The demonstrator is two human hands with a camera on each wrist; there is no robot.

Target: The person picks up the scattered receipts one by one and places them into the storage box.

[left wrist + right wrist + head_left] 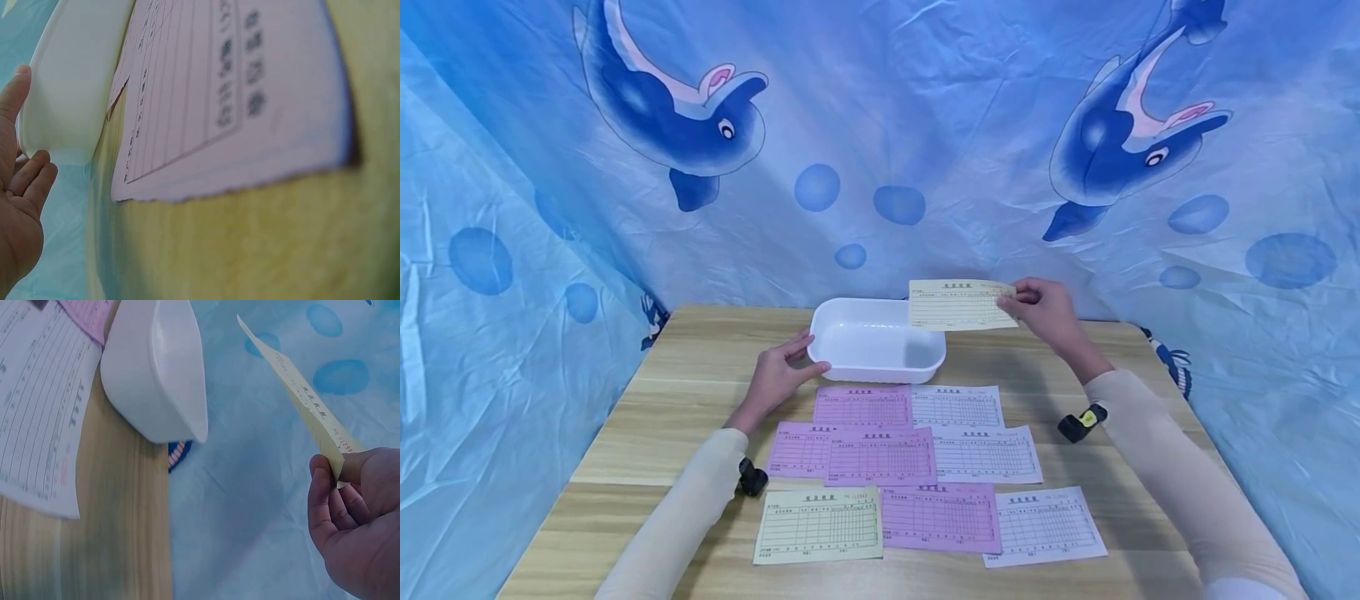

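In the head view, my right hand [1048, 315] pinches the right end of a pale yellow receipt slip [955, 306], raised over the right end of a white plastic basin [872, 373]. The right wrist view shows the slip [306, 400] bent, its end between thumb and fingers. My left hand [777, 375] holds the basin's left end, thumb at the front corner and fingers along the side. In the left wrist view, its fingertips [40, 165] touch the basin wall [75, 81]. No slip shows inside the basin.
In front of the basin lie several pink slips [880, 457], several white slips [1045, 527] and a pale green-yellow slip [818, 525], some overlapping. The wooden table [655, 417] ends just behind the basin, against a blue dolphin-print curtain [865, 125].
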